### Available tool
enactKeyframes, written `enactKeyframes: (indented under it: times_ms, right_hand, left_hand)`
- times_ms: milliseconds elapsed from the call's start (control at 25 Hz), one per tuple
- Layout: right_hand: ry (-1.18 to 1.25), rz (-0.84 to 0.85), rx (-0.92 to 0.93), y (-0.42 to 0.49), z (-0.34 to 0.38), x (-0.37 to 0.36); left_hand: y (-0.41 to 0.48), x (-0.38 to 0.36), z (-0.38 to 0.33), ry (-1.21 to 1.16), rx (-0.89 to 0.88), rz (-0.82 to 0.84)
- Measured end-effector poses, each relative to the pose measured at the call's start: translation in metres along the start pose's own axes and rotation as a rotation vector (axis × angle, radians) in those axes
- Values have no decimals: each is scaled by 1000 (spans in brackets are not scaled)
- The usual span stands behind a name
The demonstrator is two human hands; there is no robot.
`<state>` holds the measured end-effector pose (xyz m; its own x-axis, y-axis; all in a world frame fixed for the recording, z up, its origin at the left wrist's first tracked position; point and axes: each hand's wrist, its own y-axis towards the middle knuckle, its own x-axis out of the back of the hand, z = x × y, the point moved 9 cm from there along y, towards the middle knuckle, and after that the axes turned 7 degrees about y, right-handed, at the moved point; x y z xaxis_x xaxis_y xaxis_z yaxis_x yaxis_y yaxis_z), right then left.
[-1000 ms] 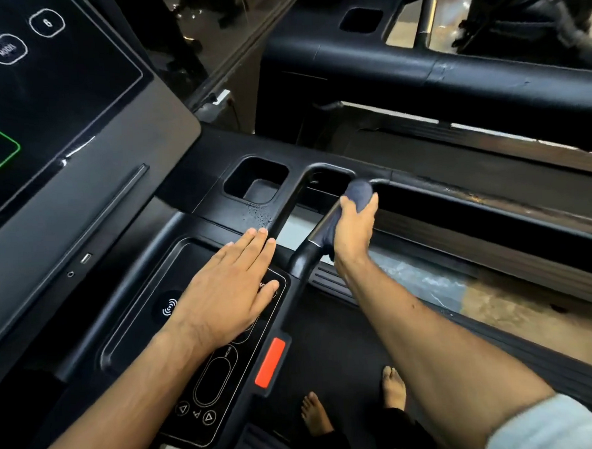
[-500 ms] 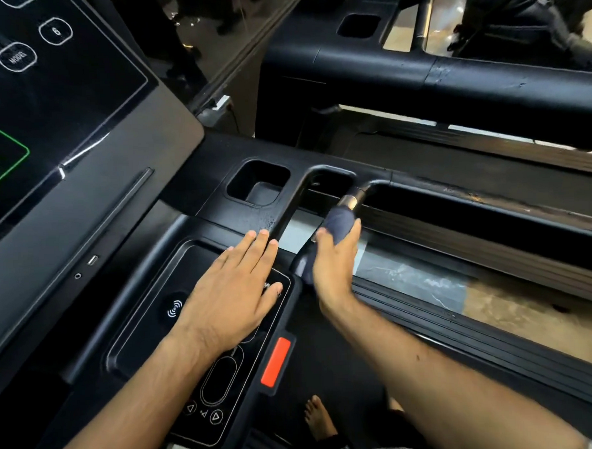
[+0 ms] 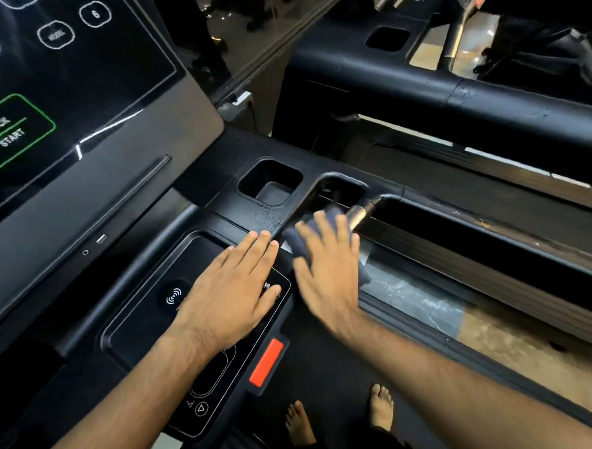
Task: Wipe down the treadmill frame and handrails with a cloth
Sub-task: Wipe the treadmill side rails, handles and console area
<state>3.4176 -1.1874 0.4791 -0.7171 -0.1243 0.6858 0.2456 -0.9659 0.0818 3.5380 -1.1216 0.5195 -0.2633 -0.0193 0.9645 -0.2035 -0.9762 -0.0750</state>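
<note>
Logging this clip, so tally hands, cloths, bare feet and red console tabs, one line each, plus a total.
Hands: 2, left hand, right hand
Cloths: 1, dark cloth
Bare feet: 2, left foot, right foot
Red tabs: 1, red tab
Total: 6

dark blue cloth, bunched over the black handrail, bare silver grip section just beyond it

The right hand is smeared by motion blur, the cloth is largely covered by it, and the screen is cut off at the left edge.
</note>
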Motion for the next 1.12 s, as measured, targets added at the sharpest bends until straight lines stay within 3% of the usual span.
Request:
enactKeyframes:
  times_ms: [80, 120, 240, 400, 480, 560, 720, 880, 1040, 1120]
  right_hand:
    - [-255, 255, 333, 5, 20, -11]
    - [-334, 391, 395, 16, 18, -13]
    - [-543, 641, 347, 52, 20, -18]
    - [-552, 714, 651, 33, 33, -39]
    - [-706, 787, 511, 68, 4, -26]
    - [-833, 756, 384, 98, -18, -19]
    - [-749, 794, 597, 67, 3, -42]
    - [-856, 700, 395, 119, -35, -17]
    - [-703, 748, 602, 79, -13, -31]
    - [-778, 750, 393, 111, -35, -15]
  left_hand:
    - [-2, -2, 0, -8, 32, -3]
    - [-3, -2, 1, -10, 45, -4]
    - [-2, -1, 2, 14, 61, -22]
    - [1, -2, 1, 24, 79, -17]
    - [4, -2, 0, 36, 70, -21]
    - [6, -2, -1, 43, 64, -13]
    - [15, -4, -1, 56, 56, 3]
    - [19, -6, -2, 50, 40, 15]
    - [21, -8, -1, 38, 45, 13]
    - [21, -8, -1, 34, 38, 12]
